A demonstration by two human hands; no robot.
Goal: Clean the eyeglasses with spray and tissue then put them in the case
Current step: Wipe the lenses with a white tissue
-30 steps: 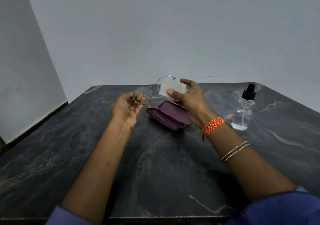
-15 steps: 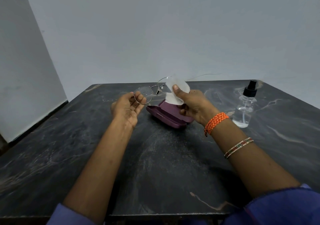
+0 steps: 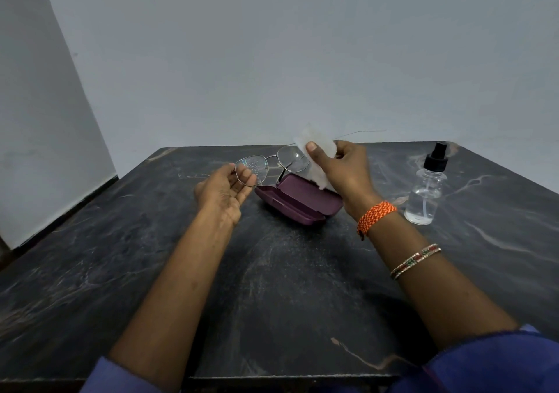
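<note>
We see the left hand (image 3: 225,188) pinching the eyeglasses (image 3: 270,166) by one droplet-speckled lens, above the dark table (image 3: 287,287). The right hand (image 3: 341,170) grips a white tissue (image 3: 316,147) against the other lens, over the open purple case (image 3: 298,200). The spray bottle (image 3: 426,191) stands upright to the right.

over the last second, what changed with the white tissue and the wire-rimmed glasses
The right hand brought the white tissue in against the right-side lens of the thin wire-rimmed eyeglasses, with the thumb now pressing on it. The left hand pinches the droplet-covered lens as before. The open maroon case and clear spray bottle have not moved.
</note>
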